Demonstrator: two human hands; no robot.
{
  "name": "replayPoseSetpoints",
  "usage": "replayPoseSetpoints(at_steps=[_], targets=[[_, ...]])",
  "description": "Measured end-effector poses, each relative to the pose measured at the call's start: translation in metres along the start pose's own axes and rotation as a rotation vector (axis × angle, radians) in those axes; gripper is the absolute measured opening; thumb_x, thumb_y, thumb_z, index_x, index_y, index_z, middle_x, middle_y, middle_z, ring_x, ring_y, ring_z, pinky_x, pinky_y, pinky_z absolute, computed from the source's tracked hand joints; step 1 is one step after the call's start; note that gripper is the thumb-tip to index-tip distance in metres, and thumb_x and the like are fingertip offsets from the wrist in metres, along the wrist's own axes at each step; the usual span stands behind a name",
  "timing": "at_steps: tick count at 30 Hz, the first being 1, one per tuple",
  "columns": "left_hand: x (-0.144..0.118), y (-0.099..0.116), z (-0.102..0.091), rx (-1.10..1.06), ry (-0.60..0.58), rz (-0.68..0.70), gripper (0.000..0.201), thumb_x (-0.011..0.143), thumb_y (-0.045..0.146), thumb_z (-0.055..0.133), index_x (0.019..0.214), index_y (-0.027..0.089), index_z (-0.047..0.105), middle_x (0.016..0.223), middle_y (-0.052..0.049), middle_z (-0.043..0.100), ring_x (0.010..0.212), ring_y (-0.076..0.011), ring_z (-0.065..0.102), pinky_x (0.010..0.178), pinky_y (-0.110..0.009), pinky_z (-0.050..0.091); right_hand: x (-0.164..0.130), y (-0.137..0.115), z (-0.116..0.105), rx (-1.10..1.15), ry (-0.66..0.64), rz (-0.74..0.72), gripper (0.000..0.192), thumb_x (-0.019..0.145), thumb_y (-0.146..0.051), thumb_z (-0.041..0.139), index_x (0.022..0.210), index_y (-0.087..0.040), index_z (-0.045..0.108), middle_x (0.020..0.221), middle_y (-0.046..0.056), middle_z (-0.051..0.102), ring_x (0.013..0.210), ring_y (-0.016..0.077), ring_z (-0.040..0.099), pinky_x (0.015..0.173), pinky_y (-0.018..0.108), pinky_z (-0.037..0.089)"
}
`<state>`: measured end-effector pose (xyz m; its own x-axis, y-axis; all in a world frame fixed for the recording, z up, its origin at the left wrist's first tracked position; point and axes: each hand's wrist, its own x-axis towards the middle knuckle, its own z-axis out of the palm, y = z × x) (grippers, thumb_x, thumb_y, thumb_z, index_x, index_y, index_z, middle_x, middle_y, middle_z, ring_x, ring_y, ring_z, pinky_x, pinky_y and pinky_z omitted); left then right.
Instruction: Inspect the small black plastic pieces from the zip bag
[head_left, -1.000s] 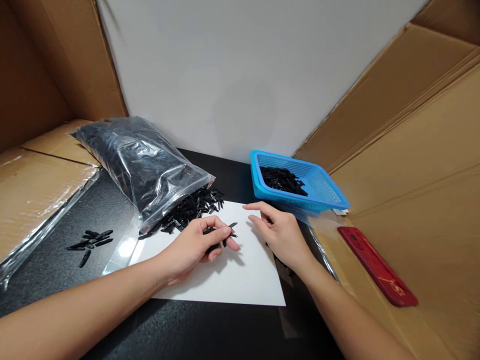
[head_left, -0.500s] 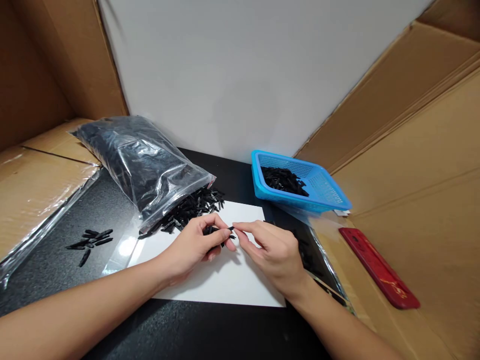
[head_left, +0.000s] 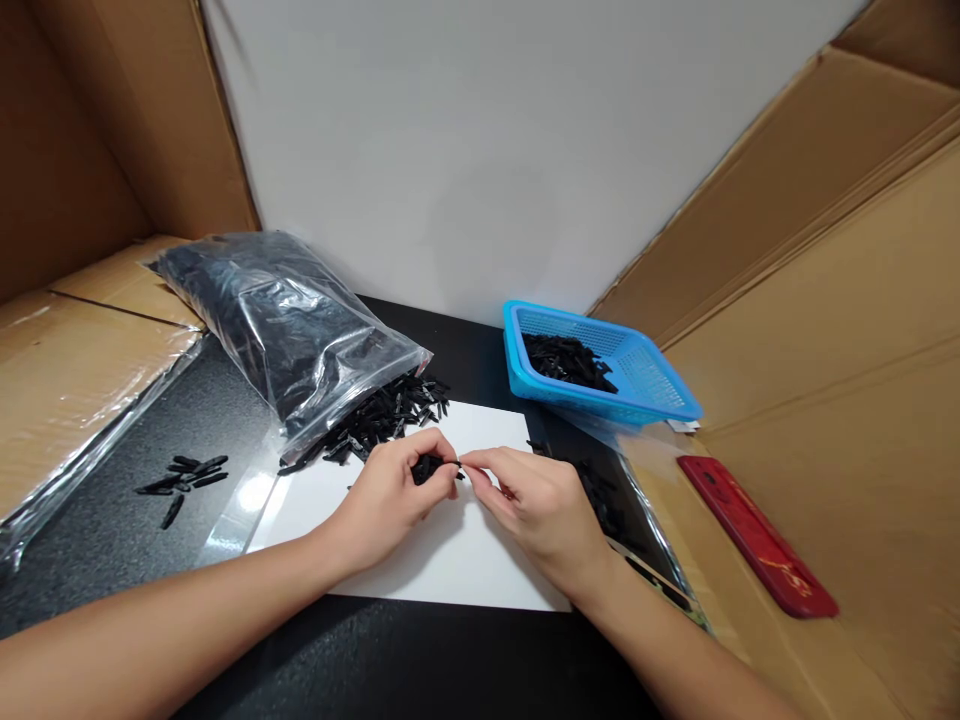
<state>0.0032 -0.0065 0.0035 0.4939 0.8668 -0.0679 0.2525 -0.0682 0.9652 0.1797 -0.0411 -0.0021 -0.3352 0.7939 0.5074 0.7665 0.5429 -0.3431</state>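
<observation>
Over the white sheet [head_left: 420, 560], at its far middle: left hand [head_left: 390, 495] curled around a small clutch of black plastic pieces [head_left: 427, 466], thumb and forefinger pinched at the tip of one piece. Right hand [head_left: 536, 505] meeting it from the other side, thumb and forefinger nipped onto the same piece, other fingers folded loosely under; both hands touching at the fingertips, just above the paper. On the black surface [head_left: 375, 670], under the sheet and both forearms. To the left and behind the hands: clear plastic bag [head_left: 277, 325] lying on its side, packed with the same black pieces, mouth toward the sheet, a loose spill of pieces [head_left: 382, 415] fanned out from it onto the sheet's far edge, near the left hand. Farther left, well apart: small scatter of pieces [head_left: 184, 475] on the dark surface. Behind the right hand: blue mesh basket [head_left: 645, 385] with a heap of black pieces in its left half. At the right, on cardboard: flat red case [head_left: 757, 545], well apart from the hands. All around: brown cardboard walls [head_left: 825, 250], pale grey panel behind.
</observation>
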Motion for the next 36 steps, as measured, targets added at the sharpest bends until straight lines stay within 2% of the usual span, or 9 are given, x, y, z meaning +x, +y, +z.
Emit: replayPoseSetpoints(at_steps=[4,8,11,14,20,23,26,30,36], targets=[[-0.001,-0.003,0.001,0.092,0.018,0.026,0.012,0.085,0.026,0.052,0.077,0.02,0.059,0.068,0.005,0.059,0.056,-0.0104,0.041,0.054,-0.023,0.03,0.001,-0.002,-0.001,0.004,-0.027,0.016,0.022,0.093,-0.014,0.051,0.083,-0.017,0.069,0.067,0.002,0.071,0.053,0.0122,0.059,0.055,0.022,0.041],[-0.001,-0.003,0.001,0.122,0.024,0.053,0.011,0.085,0.025,0.052,0.077,0.02,0.059,0.067,0.006,0.057,0.056,-0.0102,0.04,0.054,-0.023,0.03,0.003,-0.008,-0.001,-0.062,0.013,0.016,0.022,0.09,-0.013,0.05,0.075,-0.017,0.066,0.055,-0.001,0.061,0.043,0.0105,0.048,0.047,0.023,0.034],[-0.001,0.0,0.001,0.105,0.026,0.058,0.011,0.084,0.024,0.054,0.075,0.019,0.059,0.067,0.006,0.056,0.054,-0.0089,0.037,0.052,-0.023,0.028,0.003,-0.011,-0.001,-0.078,0.038,0.032,0.021,0.088,-0.011,0.049,0.077,-0.017,0.065,0.057,-0.001,0.061,0.042,0.0099,0.045,0.047,0.023,0.033],[0.0,0.003,0.0,0.002,-0.006,0.035,0.013,0.084,0.025,0.056,0.073,0.019,0.058,0.064,0.006,0.055,0.053,-0.0083,0.04,0.051,-0.022,0.03,0.003,-0.011,-0.001,-0.082,0.063,0.048,0.02,0.087,-0.012,0.049,0.077,-0.017,0.065,0.056,-0.002,0.059,0.043,0.0098,0.045,0.047,0.023,0.033],[0.002,0.004,-0.001,-0.309,-0.06,-0.057,0.017,0.085,0.03,0.06,0.073,0.018,0.057,0.065,0.002,0.063,0.047,-0.0065,0.039,0.045,-0.021,0.028,0.004,-0.008,-0.007,-0.096,0.204,0.142,0.014,0.085,-0.016,0.055,0.078,-0.019,0.066,0.051,-0.005,0.053,0.041,0.0095,0.044,0.045,0.023,0.033],[0.003,0.001,-0.001,-0.377,-0.047,-0.08,0.018,0.084,0.03,0.061,0.072,0.018,0.057,0.065,0.001,0.064,0.046,-0.006,0.039,0.045,-0.02,0.027,0.004,-0.009,-0.008,-0.111,0.221,0.101,0.015,0.088,-0.017,0.056,0.08,-0.02,0.068,0.051,-0.004,0.055,0.041,0.0097,0.046,0.046,0.023,0.034],[0.003,-0.001,-0.001,-0.393,-0.047,-0.079,0.018,0.084,0.03,0.061,0.073,0.018,0.057,0.064,0.001,0.063,0.046,-0.0059,0.038,0.045,-0.02,0.027,0.004,-0.011,-0.008,-0.101,0.183,0.042,0.017,0.09,-0.015,0.054,0.083,-0.019,0.07,0.054,-0.003,0.061,0.042,0.01,0.048,0.047,0.024,0.035],[0.002,0.001,-0.001,-0.292,-0.038,-0.034,0.016,0.085,0.029,0.058,0.074,0.018,0.056,0.065,0.002,0.061,0.048,-0.0067,0.039,0.046,-0.02,0.029,0.003,-0.011,-0.006,-0.085,0.155,0.028,0.018,0.09,-0.013,0.054,0.084,-0.017,0.071,0.059,0.0,0.066,0.044,0.011,0.051,0.049,0.024,0.037],[-0.002,0.004,-0.001,0.046,0.051,0.079,0.012,0.085,0.025,0.054,0.075,0.019,0.059,0.068,0.003,0.059,0.055,-0.0097,0.044,0.053,-0.022,0.032,0.001,-0.011,-0.003,-0.061,0.114,0.072,0.021,0.092,-0.017,0.052,0.086,-0.018,0.072,0.054,-0.001,0.062,0.042,0.0106,0.05,0.047,0.023,0.036]])
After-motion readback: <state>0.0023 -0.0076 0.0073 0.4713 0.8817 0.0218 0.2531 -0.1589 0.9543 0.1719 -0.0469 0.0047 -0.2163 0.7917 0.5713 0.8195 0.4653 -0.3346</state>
